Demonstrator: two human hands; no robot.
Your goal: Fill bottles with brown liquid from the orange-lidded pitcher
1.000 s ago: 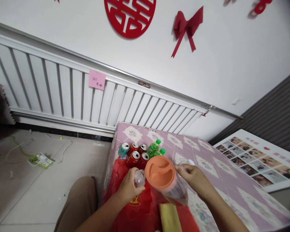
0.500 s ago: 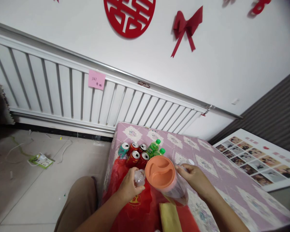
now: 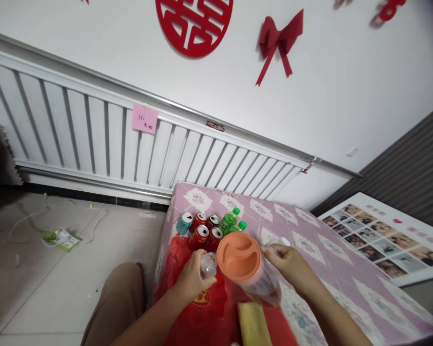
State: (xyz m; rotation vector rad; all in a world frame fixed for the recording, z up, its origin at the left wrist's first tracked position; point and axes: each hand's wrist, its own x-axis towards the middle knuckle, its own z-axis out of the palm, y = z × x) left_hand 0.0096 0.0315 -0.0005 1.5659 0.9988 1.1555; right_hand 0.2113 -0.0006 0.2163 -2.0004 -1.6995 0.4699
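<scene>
Lilac cloth (image 3: 260, 209) with flower patterns covered the surface before you, and a white radiator (image 3: 111, 139) ran along the wall behind it. Your left hand (image 3: 190, 282) was partly closed, with the thumb and fingers curved around a small clear cup (image 3: 209, 265). Just to the right of this hand was the orange lid (image 3: 239, 256) of a clear pitcher (image 3: 266, 287); between cup and lid there was only a narrow gap. Your right hand (image 3: 287, 265) was curled nearly closed at the other side of the pitcher, near its top, and seemed to hold it there; the exact grip I could not tell. So the pitcher lay between both hands, its top close to each.

Its long axis was slanted: the lid end pointed up and toward your left hand, while the base went away below your right hand, nearer to you. Where the cup's mouth pointed was not clear. Beyond the left hand stood open cans (image 3: 201, 235), and green bottles (image 3: 228, 221) beside them.
</scene>
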